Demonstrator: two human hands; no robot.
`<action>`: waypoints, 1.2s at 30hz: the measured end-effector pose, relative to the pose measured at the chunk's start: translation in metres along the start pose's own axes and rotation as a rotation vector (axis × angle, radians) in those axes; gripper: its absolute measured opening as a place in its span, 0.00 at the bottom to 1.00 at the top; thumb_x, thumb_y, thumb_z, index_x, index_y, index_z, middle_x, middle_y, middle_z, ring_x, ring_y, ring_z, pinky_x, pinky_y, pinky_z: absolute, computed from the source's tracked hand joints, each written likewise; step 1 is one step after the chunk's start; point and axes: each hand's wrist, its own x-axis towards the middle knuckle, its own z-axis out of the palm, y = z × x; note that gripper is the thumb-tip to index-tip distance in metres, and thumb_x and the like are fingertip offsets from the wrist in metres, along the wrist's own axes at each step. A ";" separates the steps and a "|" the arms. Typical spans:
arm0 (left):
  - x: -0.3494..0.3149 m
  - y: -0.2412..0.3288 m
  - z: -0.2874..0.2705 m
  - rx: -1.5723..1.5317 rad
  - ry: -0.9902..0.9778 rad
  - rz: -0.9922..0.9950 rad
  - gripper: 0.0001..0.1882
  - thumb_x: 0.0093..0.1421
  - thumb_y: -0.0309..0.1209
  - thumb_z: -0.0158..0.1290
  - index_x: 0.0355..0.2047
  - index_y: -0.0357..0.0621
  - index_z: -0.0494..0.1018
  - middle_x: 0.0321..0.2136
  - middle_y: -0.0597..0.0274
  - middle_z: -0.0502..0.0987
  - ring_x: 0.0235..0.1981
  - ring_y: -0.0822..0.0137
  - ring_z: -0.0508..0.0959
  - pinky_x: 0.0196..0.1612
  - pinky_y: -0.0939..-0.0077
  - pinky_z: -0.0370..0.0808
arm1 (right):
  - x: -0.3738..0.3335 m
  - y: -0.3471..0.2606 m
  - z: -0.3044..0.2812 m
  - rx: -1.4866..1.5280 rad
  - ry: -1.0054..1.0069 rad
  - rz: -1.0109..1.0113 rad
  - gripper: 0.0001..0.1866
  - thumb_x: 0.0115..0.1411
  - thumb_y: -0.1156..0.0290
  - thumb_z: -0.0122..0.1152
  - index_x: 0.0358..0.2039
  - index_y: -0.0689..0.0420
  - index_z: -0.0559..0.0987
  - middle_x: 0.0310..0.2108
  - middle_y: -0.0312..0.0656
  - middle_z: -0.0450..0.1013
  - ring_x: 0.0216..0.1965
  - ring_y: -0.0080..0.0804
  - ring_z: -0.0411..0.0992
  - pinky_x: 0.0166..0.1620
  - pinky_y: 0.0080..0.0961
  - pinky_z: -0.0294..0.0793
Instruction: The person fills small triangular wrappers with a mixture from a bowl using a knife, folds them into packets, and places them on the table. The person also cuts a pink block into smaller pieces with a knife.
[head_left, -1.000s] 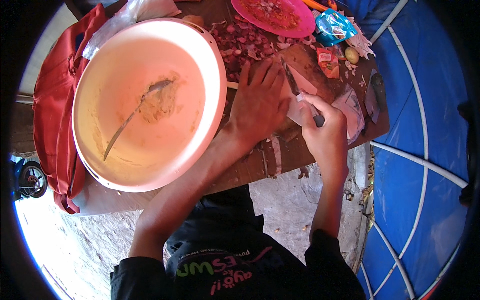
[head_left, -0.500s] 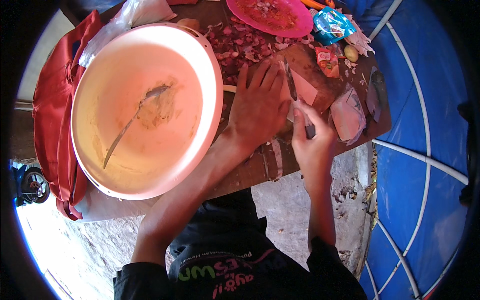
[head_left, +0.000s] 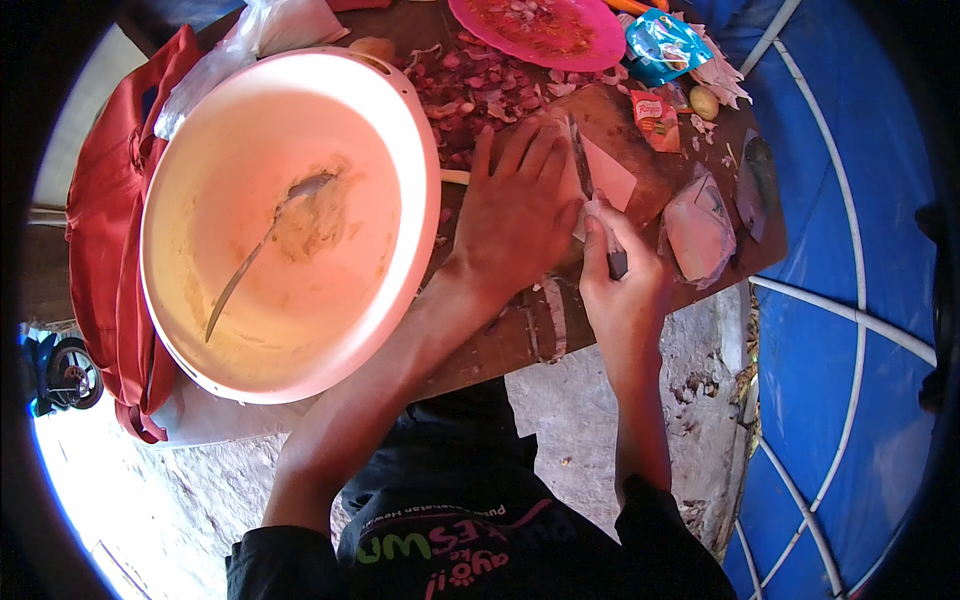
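Observation:
My left hand [head_left: 515, 200] lies flat, fingers outstretched, on the left part of a pale, flat slab [head_left: 608, 172], whose exact kind I cannot make out. Beneath the slab is a worn brown wooden board [head_left: 635, 135]. In my right hand [head_left: 625, 265] is a knife [head_left: 584, 165], its blade pointing away from me and lying along a line in the slab, close to my left fingers. The index finger rests along the top of the knife. Right of that hand sits another pale block in clear plastic wrap [head_left: 698, 230].
A large pale basin [head_left: 290, 110] with a metal spoon [head_left: 262, 250] in it fills the table's left side. Reddish onion peels [head_left: 480, 85] lie beyond my left hand. A pink plate [head_left: 545, 35], blue packet [head_left: 668, 45], red sachet [head_left: 655, 120] and small round item [head_left: 704, 102] are at the far right.
The whole view has shifted slightly. My right hand and the knife have moved a little toward me along the slab; my left hand stays pressed flat in place.

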 end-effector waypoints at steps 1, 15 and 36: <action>0.000 0.000 0.000 0.003 -0.009 -0.005 0.30 0.64 0.43 0.55 0.61 0.36 0.69 0.64 0.53 0.68 0.69 0.56 0.62 0.72 0.45 0.52 | 0.003 0.001 -0.003 0.049 -0.044 0.040 0.12 0.65 0.73 0.62 0.47 0.63 0.83 0.41 0.54 0.82 0.45 0.45 0.83 0.47 0.33 0.79; 0.000 -0.001 -0.004 -0.003 -0.019 0.011 0.33 0.64 0.43 0.56 0.64 0.36 0.67 0.66 0.53 0.67 0.69 0.55 0.62 0.72 0.47 0.54 | 0.013 -0.002 -0.044 0.091 -0.265 0.183 0.13 0.66 0.70 0.61 0.47 0.62 0.83 0.43 0.54 0.82 0.46 0.47 0.81 0.49 0.34 0.77; 0.001 0.001 -0.007 -0.032 -0.042 -0.001 0.37 0.60 0.45 0.60 0.65 0.37 0.66 0.67 0.53 0.66 0.69 0.55 0.62 0.72 0.46 0.53 | -0.032 -0.004 -0.046 0.041 -0.151 0.143 0.12 0.65 0.75 0.63 0.47 0.64 0.83 0.42 0.52 0.83 0.44 0.38 0.83 0.48 0.30 0.78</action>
